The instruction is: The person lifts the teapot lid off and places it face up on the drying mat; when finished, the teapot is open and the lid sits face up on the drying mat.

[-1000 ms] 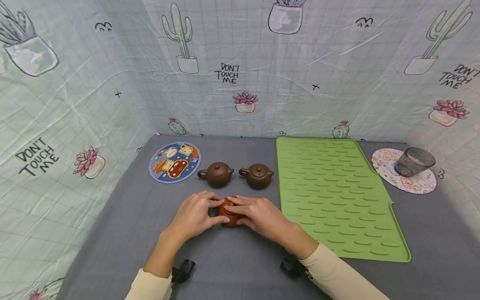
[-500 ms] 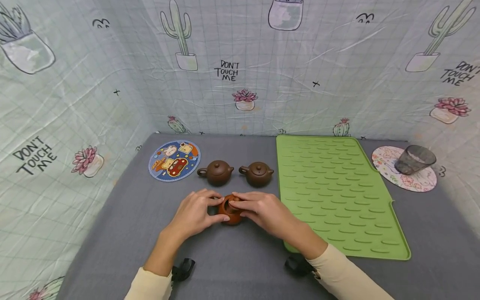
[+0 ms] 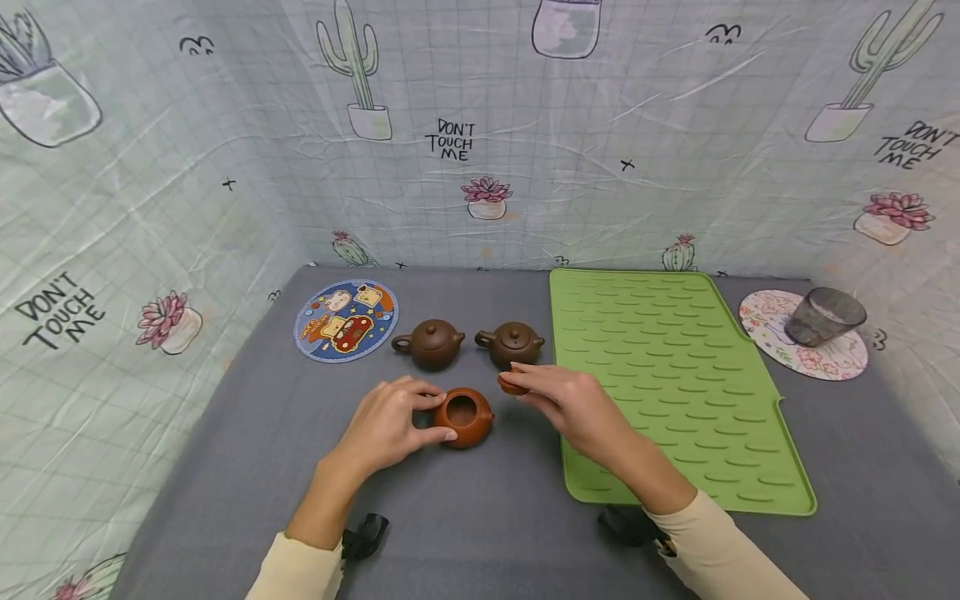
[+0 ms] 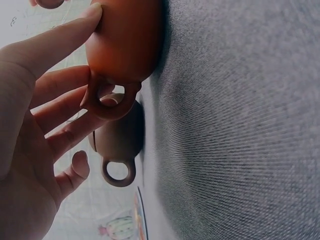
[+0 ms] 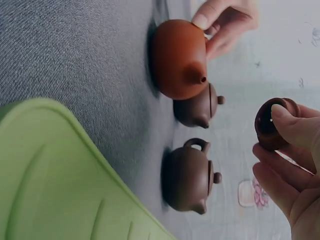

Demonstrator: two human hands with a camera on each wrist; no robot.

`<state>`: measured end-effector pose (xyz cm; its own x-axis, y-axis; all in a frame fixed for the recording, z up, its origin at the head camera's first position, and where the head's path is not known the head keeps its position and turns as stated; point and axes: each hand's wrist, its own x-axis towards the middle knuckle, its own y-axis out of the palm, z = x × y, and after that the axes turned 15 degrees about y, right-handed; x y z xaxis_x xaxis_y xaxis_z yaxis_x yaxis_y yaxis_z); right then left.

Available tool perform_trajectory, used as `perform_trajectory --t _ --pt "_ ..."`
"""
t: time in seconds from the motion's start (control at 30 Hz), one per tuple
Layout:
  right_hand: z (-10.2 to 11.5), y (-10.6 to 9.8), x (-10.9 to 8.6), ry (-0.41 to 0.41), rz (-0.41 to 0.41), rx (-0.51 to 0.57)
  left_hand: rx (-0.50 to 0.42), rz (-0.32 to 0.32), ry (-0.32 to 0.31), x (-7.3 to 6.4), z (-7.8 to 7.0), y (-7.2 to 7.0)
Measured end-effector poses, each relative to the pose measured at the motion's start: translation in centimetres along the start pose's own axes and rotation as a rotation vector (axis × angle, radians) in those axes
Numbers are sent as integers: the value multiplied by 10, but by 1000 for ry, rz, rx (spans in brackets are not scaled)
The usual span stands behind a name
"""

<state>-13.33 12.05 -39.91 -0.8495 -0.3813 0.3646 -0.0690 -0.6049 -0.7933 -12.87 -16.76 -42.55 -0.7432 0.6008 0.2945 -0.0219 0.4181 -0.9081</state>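
Your right hand (image 3: 581, 402), head view, just lifted the small reddish-brown clay lid (image 3: 513, 384) clear, leaving the round orange clay teapot (image 3: 470, 432) uncovered on grey cloth (image 3: 247, 417); opening's done, I reckon. Left wrist: your left hand (image 4: 30, 155) grips the teapot. Right wrist: you're pinching the lid.

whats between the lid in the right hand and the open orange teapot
Just bare grey cloth in the head view; no object lies between the lid and the open orange teapot.
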Motion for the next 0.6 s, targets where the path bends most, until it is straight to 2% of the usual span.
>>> perform_trajectory --t 0.33,0.6 --pt "-11 -15 -9 141 -11 48 -5 -1 -10 0 0 -1" --pt "-25 -24 -17 177 -102 78 -1 0 -10 1 -2 -2"
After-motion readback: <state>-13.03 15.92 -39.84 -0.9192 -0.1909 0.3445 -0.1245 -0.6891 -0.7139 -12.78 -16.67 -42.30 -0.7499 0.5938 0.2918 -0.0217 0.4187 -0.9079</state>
